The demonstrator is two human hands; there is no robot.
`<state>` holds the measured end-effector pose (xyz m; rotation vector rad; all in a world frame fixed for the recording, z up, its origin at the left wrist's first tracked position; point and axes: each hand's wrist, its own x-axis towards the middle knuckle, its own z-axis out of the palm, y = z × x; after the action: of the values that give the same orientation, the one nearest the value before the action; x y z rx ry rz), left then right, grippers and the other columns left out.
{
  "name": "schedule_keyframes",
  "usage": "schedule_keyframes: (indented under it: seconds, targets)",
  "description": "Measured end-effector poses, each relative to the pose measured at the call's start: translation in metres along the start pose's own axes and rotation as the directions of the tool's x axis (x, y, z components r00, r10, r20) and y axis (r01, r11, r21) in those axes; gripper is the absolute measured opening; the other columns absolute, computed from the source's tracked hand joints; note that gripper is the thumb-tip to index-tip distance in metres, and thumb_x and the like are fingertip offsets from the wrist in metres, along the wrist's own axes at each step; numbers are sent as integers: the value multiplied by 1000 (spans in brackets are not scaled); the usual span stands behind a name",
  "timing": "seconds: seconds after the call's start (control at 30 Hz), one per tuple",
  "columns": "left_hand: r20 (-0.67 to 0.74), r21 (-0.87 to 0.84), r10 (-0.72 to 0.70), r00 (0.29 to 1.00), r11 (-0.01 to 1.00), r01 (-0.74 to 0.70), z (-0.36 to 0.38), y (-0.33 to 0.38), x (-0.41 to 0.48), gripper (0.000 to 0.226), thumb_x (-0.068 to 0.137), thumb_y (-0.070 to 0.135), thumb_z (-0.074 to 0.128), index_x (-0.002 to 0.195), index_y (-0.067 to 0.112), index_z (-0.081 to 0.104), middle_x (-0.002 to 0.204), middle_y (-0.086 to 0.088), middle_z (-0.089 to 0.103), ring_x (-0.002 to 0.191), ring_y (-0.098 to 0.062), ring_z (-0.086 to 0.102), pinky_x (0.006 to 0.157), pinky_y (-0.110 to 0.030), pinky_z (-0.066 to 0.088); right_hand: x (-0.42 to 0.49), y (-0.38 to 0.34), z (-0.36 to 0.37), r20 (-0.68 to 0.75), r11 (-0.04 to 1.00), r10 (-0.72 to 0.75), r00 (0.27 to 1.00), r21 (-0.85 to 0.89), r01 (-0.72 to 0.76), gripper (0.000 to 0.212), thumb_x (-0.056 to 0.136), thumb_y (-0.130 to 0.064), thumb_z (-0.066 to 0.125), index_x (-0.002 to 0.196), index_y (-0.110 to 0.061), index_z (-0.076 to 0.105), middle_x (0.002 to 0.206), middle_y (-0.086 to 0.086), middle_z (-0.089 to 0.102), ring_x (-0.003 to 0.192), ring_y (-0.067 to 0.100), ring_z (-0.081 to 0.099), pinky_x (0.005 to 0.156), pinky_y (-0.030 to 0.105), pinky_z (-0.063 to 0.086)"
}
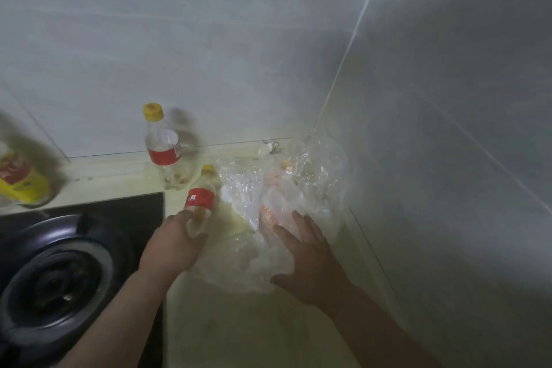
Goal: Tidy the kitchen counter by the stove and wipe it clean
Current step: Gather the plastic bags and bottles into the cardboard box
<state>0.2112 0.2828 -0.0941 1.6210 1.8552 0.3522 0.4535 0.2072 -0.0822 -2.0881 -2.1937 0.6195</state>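
Note:
My left hand [176, 243] grips the base of a small clear bottle [200, 200] with a red label and a yellow cap, tilted toward the wall. My right hand [307, 257] lies with fingers spread on a crumpled clear plastic bag [268, 197] with orange print, which fills the corner of the pale counter [239, 326]. A second, taller bottle [162, 146] of the same kind stands upright by the back wall, nearly empty.
A black gas stove [59, 263] with its burner fills the lower left. A blurred yellow-labelled bottle [21, 176] stands at the far left. Grey tiled walls close the counter at the back and on the right. Small scraps lie in the corner [270, 146].

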Motion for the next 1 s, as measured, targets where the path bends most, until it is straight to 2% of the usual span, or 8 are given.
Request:
schedule_keyframes:
  seconds: [0.07,0.27,0.43,0.57,0.67,0.77,0.87,1.0]
  targets:
    - [-20,21,-38,999,999,38,4,0,4,55,80,34,68,129,16,50,115,-10,57,99,-31,60,81,-37,49,10,2,8,24,999,14,1000,35,-15,101,73,-62,71,152,-42,11,163,-1,-12,149,21,-14,120,38,5]
    - [0,66,-151,989,986,150,12,5,13,58,76,35,68,124,16,40,84,2,53,79,-26,60,66,-32,46,37,-2,33,131,994,50,990,85,-62,101,75,-57,71,152,-43,7,162,6,-17,150,27,-7,120,40,11]
    - [-27,34,-213,977,976,214,12,3,18,67,69,33,68,126,13,39,85,1,61,78,-24,61,70,-36,52,47,-1,46,102,994,15,995,107,-25,54,86,-35,62,137,-23,48,149,5,41,137,24,37,111,28,28]
    - [-26,-107,-263,964,960,259,6,-3,15,66,69,36,67,125,9,45,90,-1,64,77,-23,62,65,-34,49,47,-2,43,26,964,83,996,251,-87,31,83,-24,59,113,-19,65,120,4,63,112,23,58,94,24,43]
    - [-38,-251,-269,962,935,251,0,-9,6,42,64,31,66,96,6,58,70,-4,62,62,-23,60,53,-31,44,44,0,37,-16,940,97,995,331,-87,30,80,-26,56,106,-18,69,111,1,67,105,18,61,91,19,44]
    - [-71,-368,-255,964,905,212,-7,-12,-7,11,72,15,68,81,14,61,73,-6,64,66,-26,62,58,-37,51,38,-1,27,-112,927,80,991,373,-32,24,81,-21,60,101,-15,71,104,-2,68,97,9,59,85,5,39]
    - [-80,-424,-239,968,887,184,-16,-15,-24,22,71,13,68,93,18,66,78,-3,67,71,-22,63,60,-34,49,28,-8,12,-214,900,83,973,435,18,19,79,-11,65,96,-12,73,98,-2,68,86,-2,53,78,-5,32]
    - [-91,-515,-200,976,848,126,-31,-14,-48,25,70,11,70,92,22,67,78,2,67,74,-24,65,71,-40,54,13,-22,-2,-288,894,39,957,438,95,19,79,-10,64,95,-13,73,91,-12,62,87,-5,53,80,-5,32]
